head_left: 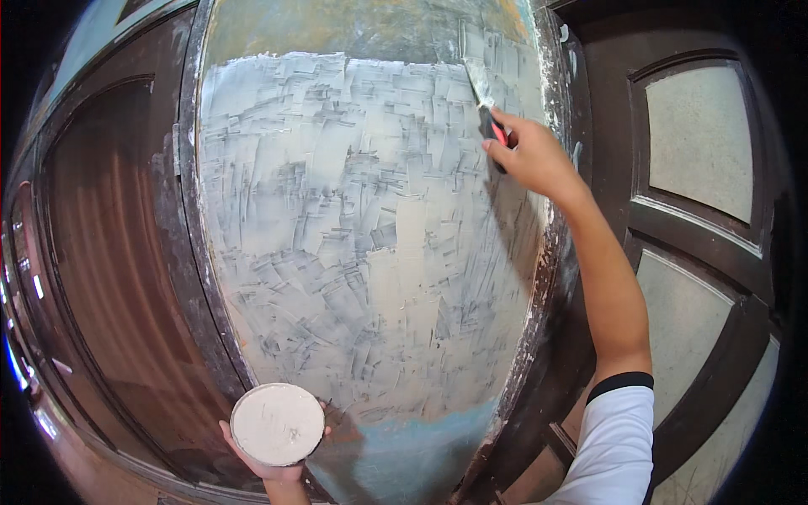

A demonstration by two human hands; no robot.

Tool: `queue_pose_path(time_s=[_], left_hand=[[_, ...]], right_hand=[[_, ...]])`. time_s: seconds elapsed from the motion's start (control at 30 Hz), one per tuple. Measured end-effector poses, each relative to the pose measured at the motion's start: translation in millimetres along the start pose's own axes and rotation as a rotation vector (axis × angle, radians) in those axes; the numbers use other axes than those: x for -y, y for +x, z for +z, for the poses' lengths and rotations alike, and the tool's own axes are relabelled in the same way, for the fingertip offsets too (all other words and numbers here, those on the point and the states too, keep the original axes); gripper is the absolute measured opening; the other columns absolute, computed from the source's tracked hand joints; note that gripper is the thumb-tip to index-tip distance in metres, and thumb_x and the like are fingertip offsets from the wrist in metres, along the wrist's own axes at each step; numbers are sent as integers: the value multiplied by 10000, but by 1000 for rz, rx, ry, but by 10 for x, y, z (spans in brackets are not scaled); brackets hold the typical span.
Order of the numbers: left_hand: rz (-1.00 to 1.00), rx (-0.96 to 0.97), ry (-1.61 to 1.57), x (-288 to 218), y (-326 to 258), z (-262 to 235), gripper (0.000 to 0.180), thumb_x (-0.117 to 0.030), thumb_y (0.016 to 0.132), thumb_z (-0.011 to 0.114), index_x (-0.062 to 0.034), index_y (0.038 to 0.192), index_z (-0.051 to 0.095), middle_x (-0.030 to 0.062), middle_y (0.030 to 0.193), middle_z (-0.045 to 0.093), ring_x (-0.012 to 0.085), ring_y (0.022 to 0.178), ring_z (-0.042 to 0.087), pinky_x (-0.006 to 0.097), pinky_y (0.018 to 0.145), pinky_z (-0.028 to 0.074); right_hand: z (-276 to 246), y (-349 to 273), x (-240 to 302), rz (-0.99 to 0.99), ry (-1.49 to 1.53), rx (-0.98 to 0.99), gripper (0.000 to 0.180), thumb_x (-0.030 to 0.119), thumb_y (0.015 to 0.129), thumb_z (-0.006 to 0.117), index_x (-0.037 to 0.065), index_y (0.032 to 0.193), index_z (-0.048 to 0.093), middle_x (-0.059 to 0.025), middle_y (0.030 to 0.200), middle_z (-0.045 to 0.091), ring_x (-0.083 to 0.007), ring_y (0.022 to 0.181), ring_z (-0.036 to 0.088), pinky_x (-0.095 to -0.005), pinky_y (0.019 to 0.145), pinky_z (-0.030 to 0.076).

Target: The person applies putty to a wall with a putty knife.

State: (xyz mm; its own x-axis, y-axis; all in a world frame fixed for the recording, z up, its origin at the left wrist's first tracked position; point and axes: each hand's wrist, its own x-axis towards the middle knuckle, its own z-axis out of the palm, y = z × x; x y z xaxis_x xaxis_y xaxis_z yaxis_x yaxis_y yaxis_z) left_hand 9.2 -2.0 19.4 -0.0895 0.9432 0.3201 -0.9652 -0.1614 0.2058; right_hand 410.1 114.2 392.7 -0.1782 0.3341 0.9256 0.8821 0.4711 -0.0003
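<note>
Putty knife [481, 88] presses its blade against the upper right of a tall panel [370, 236] coated in streaky white filler, set in a dark wooden door frame [606, 168]. Right hand [530, 151], arm raised, grips its red-black handle. Left hand [265, 459], low, cups a round putty-filled disc [278, 423].

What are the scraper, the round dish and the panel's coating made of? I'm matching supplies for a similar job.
Scraper: thin greyish blade, probably metal, smeared with white; black and red handle looks plastic. Round dish: filled with matte white paste, its own material hidden. Panel coating: pale filler or putty, rough overlapping strokes, over a bluish surface; dark frame looks like wood.
</note>
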Motion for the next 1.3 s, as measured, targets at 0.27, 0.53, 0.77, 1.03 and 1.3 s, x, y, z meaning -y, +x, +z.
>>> queue_pose_path(time_s=[0.27, 0.53, 0.77, 1.03, 1.3], left_hand=[[-11, 62, 41, 79, 87, 44, 1010, -886, 873, 385, -110, 1515, 473, 323, 1466, 507, 704, 1201, 491, 823, 779, 493], [50, 8, 48, -17, -76, -92, 1005, -893, 875, 369, -122, 1509, 480, 322, 1443, 528, 696, 1193, 500, 812, 775, 502], [-7, -8, -4, 54, -9, -57, 1005, -890, 877, 369, -111, 1503, 481, 332, 1450, 513, 706, 1197, 483, 823, 754, 486], [44, -31, 13, -34, -86, -86, 1000, -881, 883, 369, -100, 1497, 484, 331, 1438, 523, 700, 1183, 500, 798, 741, 492], [-17, 71, -5, 71, 4, -149, 1020, -893, 860, 408, -117, 1519, 469, 336, 1483, 478, 708, 1238, 456, 854, 840, 461]], right_hand=[[-229, 586, 73, 18, -16, 22, 489, 309, 898, 767, 2, 1269, 681, -256, 990, 734, -402, 935, 719, -442, 850, 553], [-82, -2, 169, 83, 108, 16, 569, 313, 874, 803, 11, 1337, 667, -225, 995, 756, -323, 887, 738, -395, 846, 562], [-230, 608, 79, 178, 44, 37, 640, 341, 853, 823, 4, 1370, 653, -223, 1070, 766, -323, 950, 756, -391, 879, 572], [-18, -91, 182, 135, 62, 79, 600, 304, 874, 801, -12, 1361, 648, -235, 1104, 759, -350, 1001, 748, -390, 918, 566], [-215, 531, -18, 198, 84, 18, 649, 289, 908, 787, 2, 1453, 586, -116, 793, 701, -169, 537, 621, -334, 499, 481]])
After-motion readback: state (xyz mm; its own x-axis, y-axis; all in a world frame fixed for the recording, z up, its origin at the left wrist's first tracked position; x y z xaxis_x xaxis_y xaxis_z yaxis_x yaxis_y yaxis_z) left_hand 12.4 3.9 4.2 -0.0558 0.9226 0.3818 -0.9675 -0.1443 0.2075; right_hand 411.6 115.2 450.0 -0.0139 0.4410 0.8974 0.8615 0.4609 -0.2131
